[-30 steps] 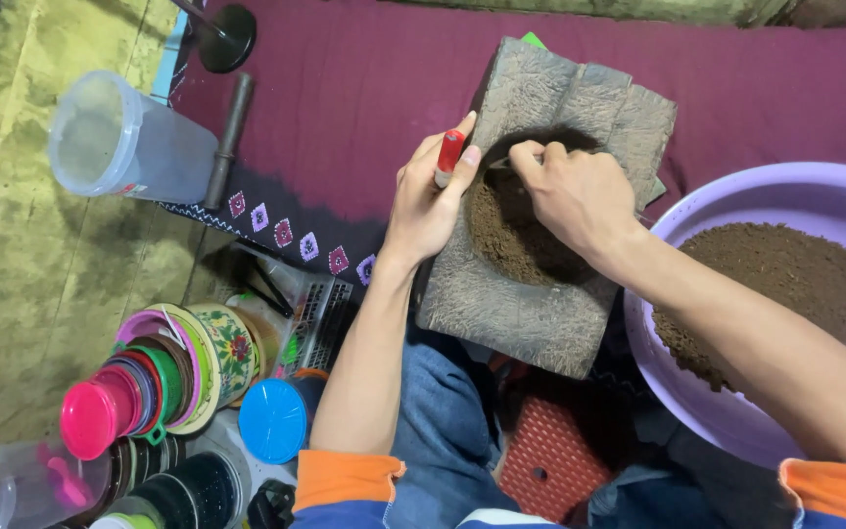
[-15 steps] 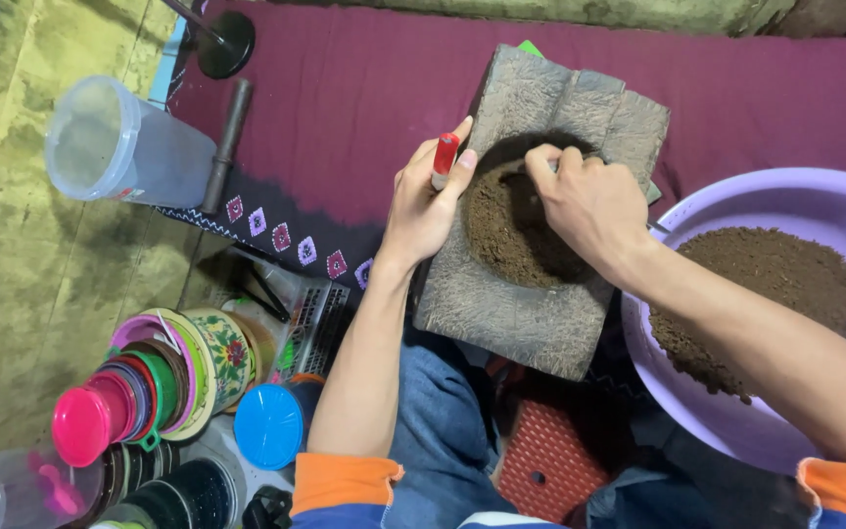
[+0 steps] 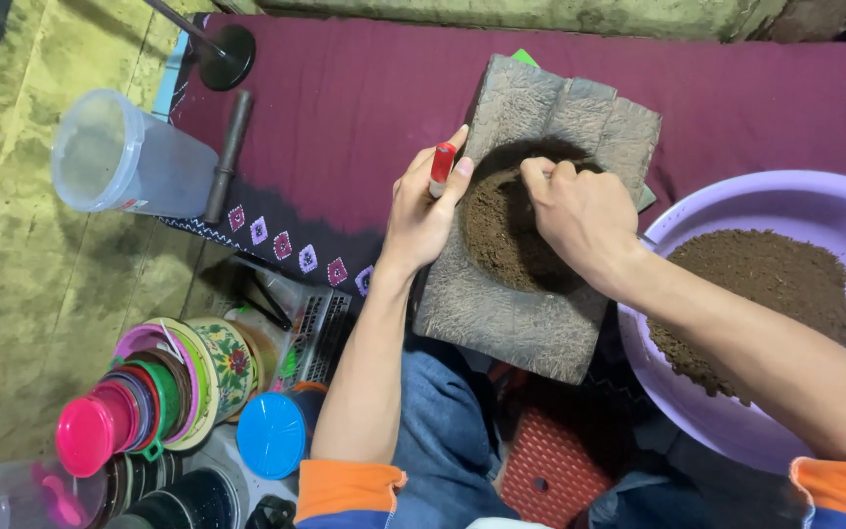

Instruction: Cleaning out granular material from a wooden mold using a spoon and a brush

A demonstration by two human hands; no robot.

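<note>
Two hands work at frame centre: the left hand (image 3: 423, 220) pinches a red tool (image 3: 442, 164), the right hand (image 3: 580, 216) presses brown powder (image 3: 501, 235) inside the stone block (image 3: 521, 313); a careless shove could spill powder onto the maroon cloth (image 3: 345, 108).

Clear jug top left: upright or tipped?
Tipped. The clear jug lies on its side on the floor, open mouth facing left, inside looks empty.

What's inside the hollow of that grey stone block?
Brown powder fills the stone block. The right hand presses in, hiding its fingertips and the bottom.
</note>
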